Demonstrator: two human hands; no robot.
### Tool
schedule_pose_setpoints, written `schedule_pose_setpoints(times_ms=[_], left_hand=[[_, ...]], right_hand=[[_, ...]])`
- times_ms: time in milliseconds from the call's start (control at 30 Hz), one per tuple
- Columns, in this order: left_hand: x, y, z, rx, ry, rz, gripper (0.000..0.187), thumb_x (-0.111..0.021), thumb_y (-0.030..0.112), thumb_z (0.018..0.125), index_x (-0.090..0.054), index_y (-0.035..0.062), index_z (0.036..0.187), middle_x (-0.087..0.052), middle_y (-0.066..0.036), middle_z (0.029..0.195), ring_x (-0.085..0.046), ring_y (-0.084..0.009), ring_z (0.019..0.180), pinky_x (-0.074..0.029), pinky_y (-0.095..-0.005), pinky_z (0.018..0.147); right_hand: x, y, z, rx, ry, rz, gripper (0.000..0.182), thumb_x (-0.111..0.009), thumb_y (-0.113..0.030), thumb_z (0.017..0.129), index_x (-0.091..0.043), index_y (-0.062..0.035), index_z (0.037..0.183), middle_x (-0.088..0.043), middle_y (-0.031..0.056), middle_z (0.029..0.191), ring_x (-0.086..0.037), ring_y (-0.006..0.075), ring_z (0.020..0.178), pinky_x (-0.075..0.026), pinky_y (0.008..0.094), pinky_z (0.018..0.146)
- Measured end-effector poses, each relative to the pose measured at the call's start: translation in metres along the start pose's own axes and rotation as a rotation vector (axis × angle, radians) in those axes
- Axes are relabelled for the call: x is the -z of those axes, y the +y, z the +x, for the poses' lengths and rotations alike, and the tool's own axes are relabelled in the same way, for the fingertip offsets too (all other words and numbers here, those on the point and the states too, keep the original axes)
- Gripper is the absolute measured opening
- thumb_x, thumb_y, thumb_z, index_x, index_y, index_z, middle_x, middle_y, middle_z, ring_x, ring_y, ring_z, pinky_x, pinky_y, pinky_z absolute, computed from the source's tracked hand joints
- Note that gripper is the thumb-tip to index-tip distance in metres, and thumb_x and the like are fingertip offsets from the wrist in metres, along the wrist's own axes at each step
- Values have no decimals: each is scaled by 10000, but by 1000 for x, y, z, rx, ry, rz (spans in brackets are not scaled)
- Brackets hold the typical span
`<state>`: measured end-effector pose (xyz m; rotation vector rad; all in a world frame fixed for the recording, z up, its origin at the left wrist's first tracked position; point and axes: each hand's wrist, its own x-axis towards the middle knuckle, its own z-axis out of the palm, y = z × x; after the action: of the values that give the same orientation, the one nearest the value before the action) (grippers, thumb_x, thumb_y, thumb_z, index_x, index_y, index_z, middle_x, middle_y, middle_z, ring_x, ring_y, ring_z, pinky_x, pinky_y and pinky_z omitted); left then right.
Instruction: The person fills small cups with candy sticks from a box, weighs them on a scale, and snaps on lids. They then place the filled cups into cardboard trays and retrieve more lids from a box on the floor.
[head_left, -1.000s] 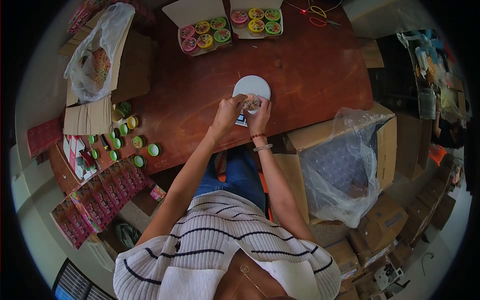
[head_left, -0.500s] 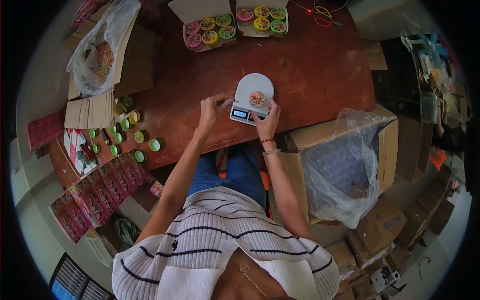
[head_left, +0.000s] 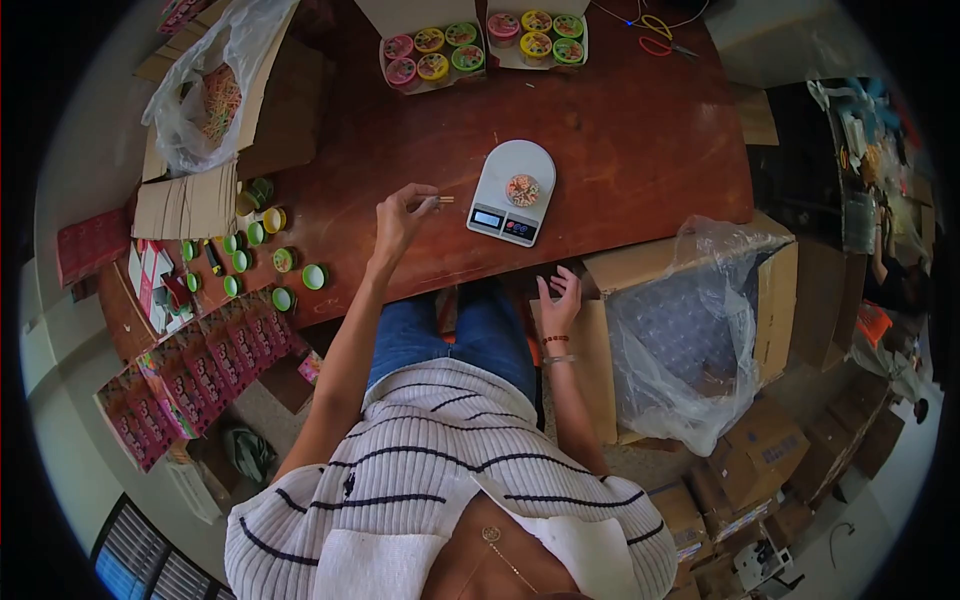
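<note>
My left hand (head_left: 403, 218) hovers above the table, left of the scale, with thumb and fingers pinched on a few short, thin tan sticks (head_left: 446, 199). The white kitchen scale (head_left: 515, 155) has a lit display at its near edge. On its platform stands a small clear tub (head_left: 522, 190) filled with short orange, white and dark pieces. My right hand (head_left: 560, 302) is off the scale, beyond the table's front edge and beside the open carton; its fingers are loosely bent and apart, with nothing seen in them.
A plastic-lined carton (head_left: 215, 110) of coloured sticks stands at the back left. Several green and yellow lids (head_left: 314, 276) lie left. Two boxes of lidded tubs (head_left: 432, 68) and scissors (head_left: 668, 45) sit at the back. A carton of clear tubs (head_left: 680, 340) is at right.
My right hand has let go of the tub on the scale and drawn back toward the carton at right. My left hand has shifted slightly left, and the sticks now show in its pinch.
</note>
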<state>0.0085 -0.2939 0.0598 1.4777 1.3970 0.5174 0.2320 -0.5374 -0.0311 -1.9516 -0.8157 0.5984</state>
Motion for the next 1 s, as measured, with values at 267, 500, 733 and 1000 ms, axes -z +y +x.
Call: schedule_pose_setpoints(times_ms=[267,500,733,1000], left_hand=[[-5,6,-4,-9,-23,-34,134,-714,84,908,-712,-32,976,-751,-104,813,-712,-105,744,-563,-245,668],[108,39,7,-87,167,150,160,-672,125,946,-719,-5,1026,-749,-81,845,-703,-112,808,-554,-270,739],[300,88,2,-352,627,-408,427,-499,233,1058,-504,-65,1364,-594,-225,1321,-610,-255,1227,-453,-329,1097],[193,-48,-178,162,379,242,207,-599,96,979,-676,-14,1137,-727,-96,934,-669,-127,869,-526,-288,786]], right_hand=[[-4,-2,19,10,43,-3,365,-785,-81,838,-624,-11,1158,-635,124,1091,-678,218,914,-579,329,800],[-22,-19,45,77,0,11,372,-787,-77,831,-625,-8,1159,-644,127,1112,-677,228,930,-575,330,818],[-59,-38,71,182,-98,-19,774,-867,-93,703,-458,-33,1356,-525,186,1267,-560,321,1119,-481,418,958],[-108,-67,134,286,-155,-303,695,-865,-82,649,-522,-83,1254,-563,193,1169,-518,429,1131,-451,492,982]])
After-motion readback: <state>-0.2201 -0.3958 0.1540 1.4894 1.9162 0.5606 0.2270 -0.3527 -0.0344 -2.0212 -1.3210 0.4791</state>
